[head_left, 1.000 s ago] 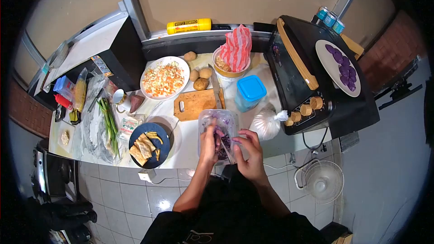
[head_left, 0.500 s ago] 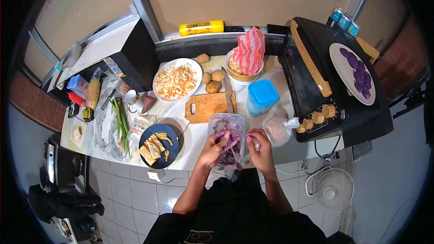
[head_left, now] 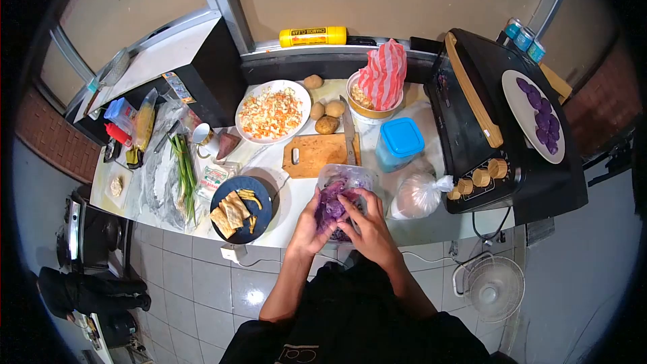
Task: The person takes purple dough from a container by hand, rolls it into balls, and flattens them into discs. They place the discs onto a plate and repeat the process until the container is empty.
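Fingers of the left hand (head_left: 307, 230) cup a soft purple mass (head_left: 331, 209), and those of the right hand (head_left: 373, 232) bend over it, their tips pressed against it (some of the purple has smeared onto the skin). Both hands hold it above a clear plastic container (head_left: 364, 174) near the front edge of the white tabletop (head_left: 283, 210). Just behind the container lies a wooden cutting board (head_left: 306, 156), a knife (head_left: 350, 140) resting across its right part. To the left, a dark blue plate (head_left: 222, 192) carries folded flat pieces (head_left: 232, 211); to the right stand a blue-lidded tub (head_left: 400, 143) and a knotted plastic bag (head_left: 412, 197), the bag nearer the front edge.
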The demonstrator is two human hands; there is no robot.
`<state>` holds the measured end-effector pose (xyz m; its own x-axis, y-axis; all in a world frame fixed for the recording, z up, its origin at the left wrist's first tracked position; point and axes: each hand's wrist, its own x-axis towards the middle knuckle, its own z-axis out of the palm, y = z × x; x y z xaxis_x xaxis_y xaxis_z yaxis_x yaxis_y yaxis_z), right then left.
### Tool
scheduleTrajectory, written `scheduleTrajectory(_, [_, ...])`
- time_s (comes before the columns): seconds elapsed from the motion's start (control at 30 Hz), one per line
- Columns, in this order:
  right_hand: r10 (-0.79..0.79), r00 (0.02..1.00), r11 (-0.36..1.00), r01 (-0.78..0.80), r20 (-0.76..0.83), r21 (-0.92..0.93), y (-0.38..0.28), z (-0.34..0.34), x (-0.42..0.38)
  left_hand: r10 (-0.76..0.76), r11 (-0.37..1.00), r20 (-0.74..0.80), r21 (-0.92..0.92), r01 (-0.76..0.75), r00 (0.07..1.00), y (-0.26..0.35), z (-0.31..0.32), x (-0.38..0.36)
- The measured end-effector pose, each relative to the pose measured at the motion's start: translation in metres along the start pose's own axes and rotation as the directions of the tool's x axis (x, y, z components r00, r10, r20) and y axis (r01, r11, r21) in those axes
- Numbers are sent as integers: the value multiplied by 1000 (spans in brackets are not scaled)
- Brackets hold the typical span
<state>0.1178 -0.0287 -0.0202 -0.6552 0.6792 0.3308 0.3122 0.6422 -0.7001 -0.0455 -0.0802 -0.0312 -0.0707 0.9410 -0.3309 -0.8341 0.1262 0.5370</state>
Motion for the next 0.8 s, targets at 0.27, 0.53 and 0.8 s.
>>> scheduleTrajectory(0.27, [-50, 998, 988, 55, 38, -146, -20, 11, -13, 45, 963, 111, -270, -14, 993, -3, 2, -3])
scheduleTrajectory(0.53, [-49, 997, 998, 47, -67, -38, -35, 9, -17, 90, 965, 133, -259, -53, 987, 1, 9, -10])
scheduleTrajectory(0.8, [-25, 977, 998, 13, -210, -57, -38, 17, -16, 64, 991, 145, -129, -45, 987, -9, -1, -13])
